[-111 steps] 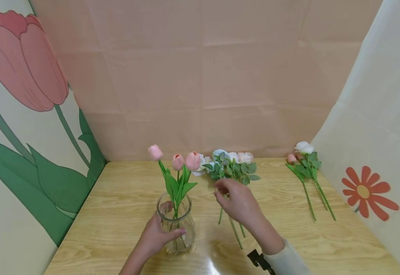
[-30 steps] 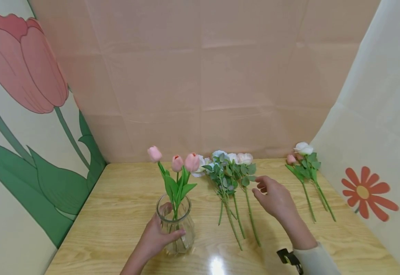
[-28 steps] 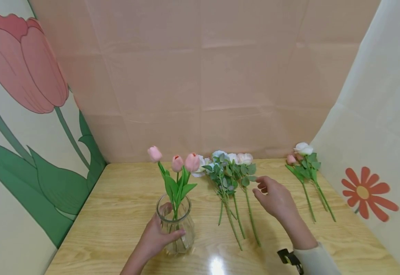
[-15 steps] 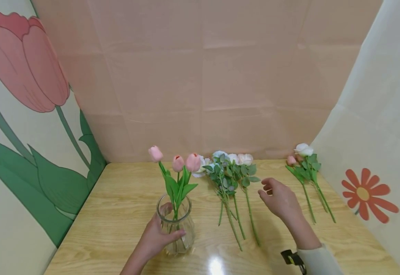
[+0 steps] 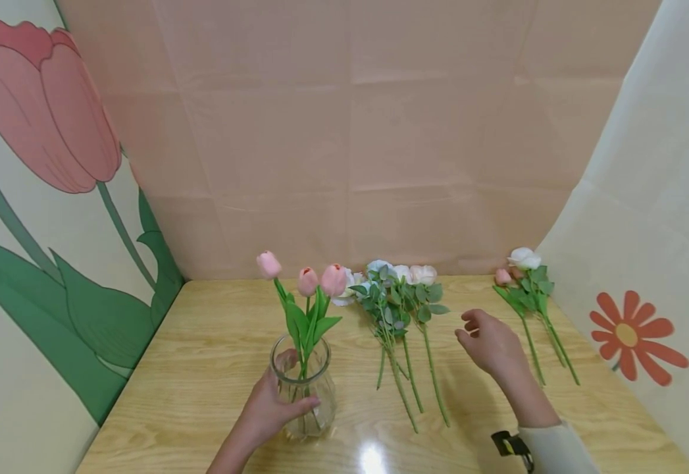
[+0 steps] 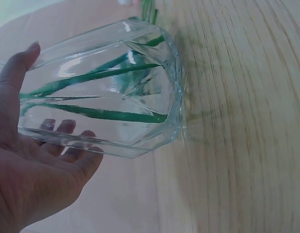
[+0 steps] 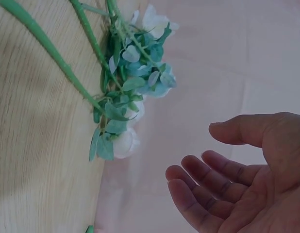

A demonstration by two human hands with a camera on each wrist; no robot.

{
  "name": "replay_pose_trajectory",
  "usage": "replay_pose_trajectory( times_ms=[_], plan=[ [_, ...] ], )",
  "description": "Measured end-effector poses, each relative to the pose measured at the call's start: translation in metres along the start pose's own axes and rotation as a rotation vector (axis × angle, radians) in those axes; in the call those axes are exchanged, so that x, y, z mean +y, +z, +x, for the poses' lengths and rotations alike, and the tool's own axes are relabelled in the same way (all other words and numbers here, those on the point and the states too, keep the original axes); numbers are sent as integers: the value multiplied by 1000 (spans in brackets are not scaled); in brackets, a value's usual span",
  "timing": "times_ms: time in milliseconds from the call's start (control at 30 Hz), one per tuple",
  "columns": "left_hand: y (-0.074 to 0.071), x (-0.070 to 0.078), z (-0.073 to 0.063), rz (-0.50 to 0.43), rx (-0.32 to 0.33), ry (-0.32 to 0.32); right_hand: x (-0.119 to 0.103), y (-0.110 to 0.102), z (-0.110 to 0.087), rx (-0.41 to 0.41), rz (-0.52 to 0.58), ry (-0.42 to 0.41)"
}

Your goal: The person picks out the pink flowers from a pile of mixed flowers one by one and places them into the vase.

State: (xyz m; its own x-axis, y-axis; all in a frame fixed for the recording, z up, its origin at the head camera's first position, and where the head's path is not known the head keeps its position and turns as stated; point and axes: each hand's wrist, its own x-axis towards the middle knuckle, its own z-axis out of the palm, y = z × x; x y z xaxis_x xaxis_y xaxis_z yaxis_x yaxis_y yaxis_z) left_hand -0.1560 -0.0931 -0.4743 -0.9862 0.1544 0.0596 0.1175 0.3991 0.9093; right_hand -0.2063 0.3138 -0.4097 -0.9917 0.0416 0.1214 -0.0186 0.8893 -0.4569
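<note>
My left hand [image 5: 273, 401] grips the clear glass vase [image 5: 328, 395] around its side, thumb in front and fingers behind. Three pink tulips [image 5: 307, 282] stand in it, their green stems [image 6: 111, 115] showing through the glass in the left wrist view. The vase base meets the wooden table. To the right, a bunch of artificial roses [image 5: 423, 274] in white, pale pink and blue lies on the table, stems toward me. My right hand [image 5: 495, 345] hovers right of this bunch, fingers loosely bent and holding nothing; the right wrist view shows its palm bare.
Farther right lie a white rose [image 5: 524, 258] and a pink tulip [image 5: 503, 276] with green stems, near the white side cloth [image 5: 664, 217]. A pink backdrop [image 5: 344, 145] closes off the back of the wooden table [image 5: 202, 355]; a tulip-printed panel [image 5: 42, 118] stands at left.
The right hand has moved from over the rose stems to the right, away from the bunch, uncovering stems and leaves. My left hand keeps its hold on the vase.
</note>
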Motion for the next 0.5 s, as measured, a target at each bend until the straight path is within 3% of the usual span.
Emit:
replay_pose_trajectory(
  times_ms=[500],
  plan=[
    [0, -1, 1, 5, 5, 4, 25, 0, 8, -21, -22, 35]
  ],
)
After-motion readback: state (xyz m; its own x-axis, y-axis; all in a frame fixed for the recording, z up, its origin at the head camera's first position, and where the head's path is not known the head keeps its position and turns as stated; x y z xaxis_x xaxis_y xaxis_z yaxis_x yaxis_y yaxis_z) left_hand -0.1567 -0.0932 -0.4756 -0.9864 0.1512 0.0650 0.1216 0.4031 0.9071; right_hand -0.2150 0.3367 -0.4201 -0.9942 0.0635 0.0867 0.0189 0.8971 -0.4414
